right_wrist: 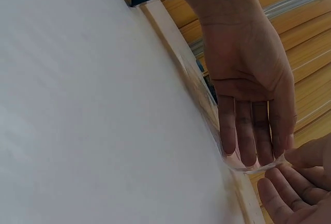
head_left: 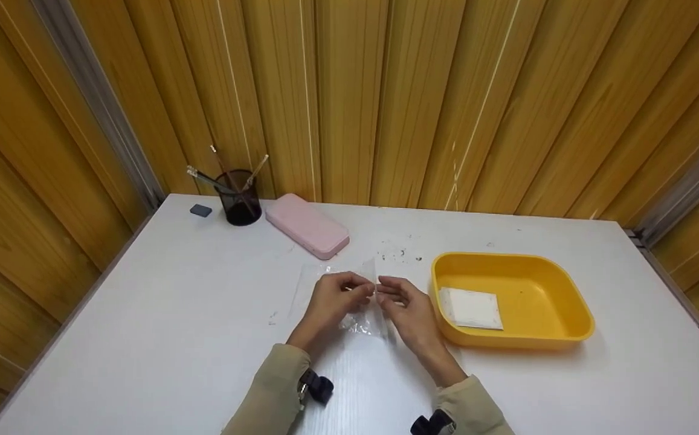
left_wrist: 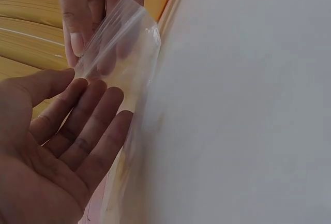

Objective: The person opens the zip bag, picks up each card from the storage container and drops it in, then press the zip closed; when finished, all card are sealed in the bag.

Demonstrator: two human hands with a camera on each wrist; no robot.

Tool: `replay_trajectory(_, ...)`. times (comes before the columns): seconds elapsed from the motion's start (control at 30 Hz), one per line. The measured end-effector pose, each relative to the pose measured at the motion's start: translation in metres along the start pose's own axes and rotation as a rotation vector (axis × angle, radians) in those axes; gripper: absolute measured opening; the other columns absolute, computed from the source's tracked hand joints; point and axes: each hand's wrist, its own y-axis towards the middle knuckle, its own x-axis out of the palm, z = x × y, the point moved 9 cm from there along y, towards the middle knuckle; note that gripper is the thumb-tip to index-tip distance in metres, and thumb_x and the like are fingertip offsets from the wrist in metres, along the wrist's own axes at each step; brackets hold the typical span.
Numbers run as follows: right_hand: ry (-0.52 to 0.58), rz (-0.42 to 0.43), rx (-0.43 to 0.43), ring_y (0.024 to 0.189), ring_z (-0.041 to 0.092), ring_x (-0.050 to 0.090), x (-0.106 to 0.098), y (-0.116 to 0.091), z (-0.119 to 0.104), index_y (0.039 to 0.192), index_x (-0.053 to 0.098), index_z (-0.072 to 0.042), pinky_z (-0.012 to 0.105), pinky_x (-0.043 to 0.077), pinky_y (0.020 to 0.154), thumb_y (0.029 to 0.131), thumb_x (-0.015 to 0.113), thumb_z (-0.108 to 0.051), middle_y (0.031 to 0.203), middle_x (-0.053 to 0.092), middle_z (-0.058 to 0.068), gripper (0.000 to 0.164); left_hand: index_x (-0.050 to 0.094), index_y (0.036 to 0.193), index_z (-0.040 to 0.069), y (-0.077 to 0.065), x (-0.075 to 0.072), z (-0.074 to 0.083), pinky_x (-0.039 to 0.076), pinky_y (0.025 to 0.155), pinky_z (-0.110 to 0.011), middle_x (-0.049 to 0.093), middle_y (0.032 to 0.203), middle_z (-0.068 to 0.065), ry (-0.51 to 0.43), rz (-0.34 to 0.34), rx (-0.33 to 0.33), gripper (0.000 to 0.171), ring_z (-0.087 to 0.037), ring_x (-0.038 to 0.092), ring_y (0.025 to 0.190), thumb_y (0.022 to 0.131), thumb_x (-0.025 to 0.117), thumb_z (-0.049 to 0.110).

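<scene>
A clear plastic bag (head_left: 361, 327) stands between the hands above the white table. My left hand (head_left: 330, 301) pinches its edge between thumb and forefinger; the other fingers (left_wrist: 106, 146) lie loosely bent against the film. From the other side, my right hand (head_left: 412, 314) holds the same edge, its thumb in front and fingers behind the film in the left wrist view. The bag (left_wrist: 140, 43) has a ridged strip along that edge. In the right wrist view the right hand (right_wrist: 300, 198) and left hand (right_wrist: 248, 69) nearly meet at the bag's edge. I see nothing inside it.
Right of the hands stands a yellow tray (head_left: 560, 339) holding white flat packets (head_left: 473, 308). A pink case (head_left: 307, 226), a black mesh cup (head_left: 241, 205) with pencils and a dark eraser (head_left: 200, 210) are at the back left. Wood-look walls (head_left: 349, 103) surround the table (head_left: 162, 338).
</scene>
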Motion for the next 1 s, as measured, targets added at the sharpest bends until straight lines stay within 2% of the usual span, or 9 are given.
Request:
replay_trajectory(0.17, -0.011, -0.003, -0.021, 0.109, 0.037, 0.071, 0.000, 0.001, -0.004, 0.128, 0.066, 0.012, 0.023, 0.057, 0.089, 0.099, 0.070, 0.002, 0.121, 0.073, 0.024, 0.031, 0.078, 0.098, -0.001, -0.002, -0.003, 0.006, 0.064, 0.075, -0.037, 0.074, 0.088, -0.005, 0.033, -0.002, 0.008, 0.009, -0.022, 0.074, 0.084, 0.098, 0.075, 0.008)
replay_trajectory(0.33, -0.013, 0.004, -0.022, 0.105, 0.034, 0.071, -0.002, 0.001, -0.007, 0.124, 0.070, 0.009, 0.023, 0.058, 0.088, 0.097, 0.076, -0.003, 0.119, 0.074, 0.021, 0.030, 0.079, 0.096, 0.003, -0.002, -0.004, 0.020, 0.060, 0.071, -0.030, 0.075, 0.088, -0.001, 0.105, -0.007, 0.085, 0.010, -0.013, 0.067, 0.078, 0.097, 0.077, 0.012)
replay_trajectory(0.43, -0.010, 0.010, -0.032, 0.101, 0.031, 0.071, -0.004, 0.001, -0.011, 0.120, 0.072, 0.008, 0.023, 0.058, 0.085, 0.096, 0.077, -0.004, 0.116, 0.075, 0.019, 0.028, 0.079, 0.096, 0.005, -0.003, -0.006, 0.030, 0.055, 0.070, -0.028, 0.076, 0.089, 0.000, 0.146, -0.007, 0.137, 0.010, -0.012, 0.066, 0.079, 0.098, 0.076, 0.015)
replay_trajectory(0.63, 0.031, 0.036, -0.035, 0.091, 0.025, 0.072, -0.008, 0.000, -0.018, 0.114, 0.073, 0.009, 0.024, 0.060, 0.079, 0.099, 0.072, -0.002, 0.107, 0.076, 0.019, 0.019, 0.079, 0.096, 0.007, -0.007, -0.007, 0.048, 0.057, 0.082, -0.036, 0.076, 0.091, 0.002, 0.198, 0.003, 0.212, 0.008, -0.016, 0.070, 0.090, 0.099, 0.075, 0.014)
replay_trajectory(0.77, 0.030, 0.067, -0.038, 0.085, 0.021, 0.073, -0.010, -0.001, -0.023, 0.109, 0.074, 0.007, 0.025, 0.061, 0.076, 0.100, 0.071, -0.003, 0.100, 0.077, 0.018, 0.014, 0.077, 0.095, 0.006, -0.009, -0.008, 0.056, 0.059, 0.087, -0.044, 0.076, 0.091, 0.002, 0.170, 0.026, 0.239, 0.004, -0.017, 0.071, 0.090, 0.097, 0.075, 0.009)
replay_trajectory(0.87, -0.003, 0.096, -0.079, 0.083, 0.020, 0.072, -0.013, -0.002, -0.030, 0.106, 0.076, 0.004, 0.025, 0.061, 0.075, 0.100, 0.073, -0.005, 0.096, 0.077, 0.014, 0.011, 0.078, 0.095, 0.005, -0.011, -0.006, 0.059, 0.060, 0.087, -0.045, 0.076, 0.092, 0.001, 0.128, 0.042, 0.245, 0.004, -0.016, 0.071, 0.089, 0.096, 0.075, 0.009)
replay_trajectory(1.0, -0.087, 0.141, -0.178, 0.084, 0.021, 0.072, -0.019, -0.005, -0.043, 0.102, 0.078, -0.002, 0.024, 0.060, 0.076, 0.098, 0.076, -0.005, 0.095, 0.077, 0.007, 0.006, 0.078, 0.099, 0.007, -0.013, -0.005, 0.061, 0.059, 0.083, -0.037, 0.076, 0.094, 0.002, 0.071, 0.056, 0.229, 0.010, -0.015, 0.071, 0.090, 0.096, 0.079, 0.017)
